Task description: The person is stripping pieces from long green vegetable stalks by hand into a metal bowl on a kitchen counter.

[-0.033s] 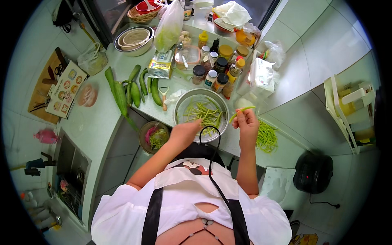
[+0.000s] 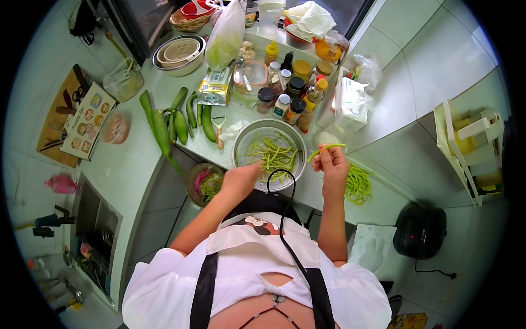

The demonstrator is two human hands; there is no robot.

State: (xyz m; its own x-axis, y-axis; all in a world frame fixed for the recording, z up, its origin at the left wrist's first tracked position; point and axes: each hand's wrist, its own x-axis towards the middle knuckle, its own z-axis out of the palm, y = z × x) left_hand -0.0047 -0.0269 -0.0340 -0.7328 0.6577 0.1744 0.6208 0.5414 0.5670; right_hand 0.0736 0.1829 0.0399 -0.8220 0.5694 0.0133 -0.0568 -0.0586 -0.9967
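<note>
Green bean [image 2: 337,146] pinched in right hand [image 2: 333,169] beside metal bowl [image 2: 235,152], with left hand [image 2: 243,181] over its near side in an indistinct grip.

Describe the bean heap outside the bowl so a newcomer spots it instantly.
Find the round metal bowl on the counter. Go right, past the right hand, to the heap of green beans. Unlike the beans in the bowl, these lie loose on the counter.

The pale counter [image 2: 131,151] carries a bowl [image 2: 264,127] by the left hand [image 2: 241,181], beans [image 2: 358,184] just right of the right hand [image 2: 333,165] and, ahead of both, jars [image 2: 295,88] — plus a peeler [image 2: 220,143] and green vegetables [image 2: 181,126] forward and left of the left hand.
</note>
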